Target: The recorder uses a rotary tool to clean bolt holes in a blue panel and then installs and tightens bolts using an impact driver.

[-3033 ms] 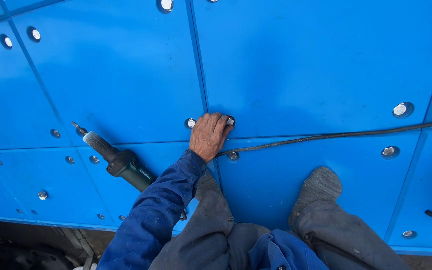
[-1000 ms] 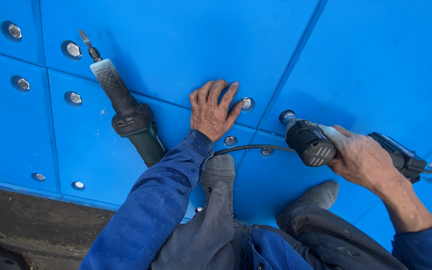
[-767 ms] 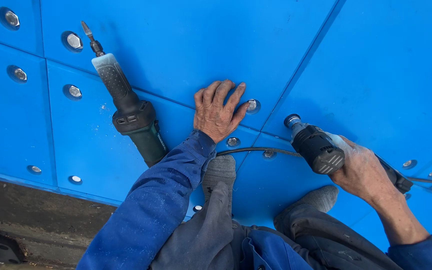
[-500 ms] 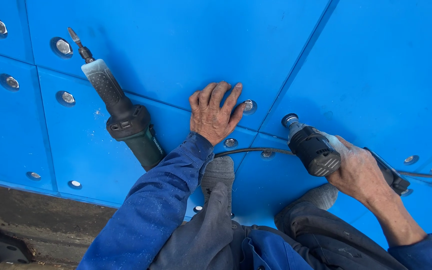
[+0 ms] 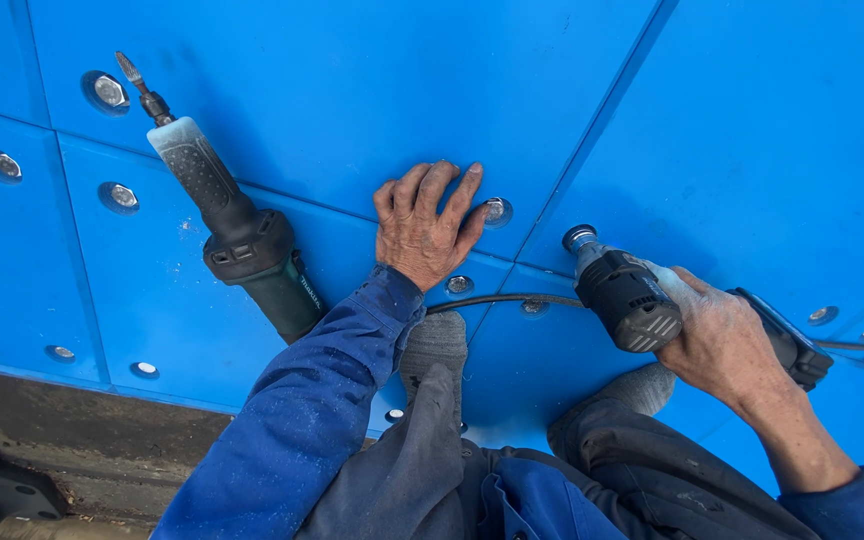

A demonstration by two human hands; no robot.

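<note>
The left hand (image 5: 422, 225) lies flat on the blue panels (image 5: 352, 90), palm down, its fingers (image 5: 430, 190) spread wide and holding nothing. The fingertips reach up to a seam between two panels, and the outermost finger ends just beside a round silver bolt (image 5: 494, 210) set in a shallow recess. A second bolt (image 5: 459, 284) sits just below the heel of that hand, near the blue sleeve (image 5: 322, 400).

The right hand (image 5: 722, 340) is wrapped around a black power tool (image 5: 632, 300), fingers closed tight on its body. The tool's round nose (image 5: 580, 238) points up and to the left and meets the panel close to a slanting seam, to the right of the left hand. A dark cable (image 5: 497, 298) runs across the panel from under the left wrist toward the tool.

To the left of the left hand, well apart from both hands, a second tool (image 5: 242, 235) lies loose on the panels. It is long, with a dark green rear, a black middle and a pale dusty neck, and its small bit (image 5: 130, 70) points up and left, near another recessed bolt (image 5: 107, 91).

The person's legs in grey trousers (image 5: 422, 450) rest on the panels below the hands.
</note>
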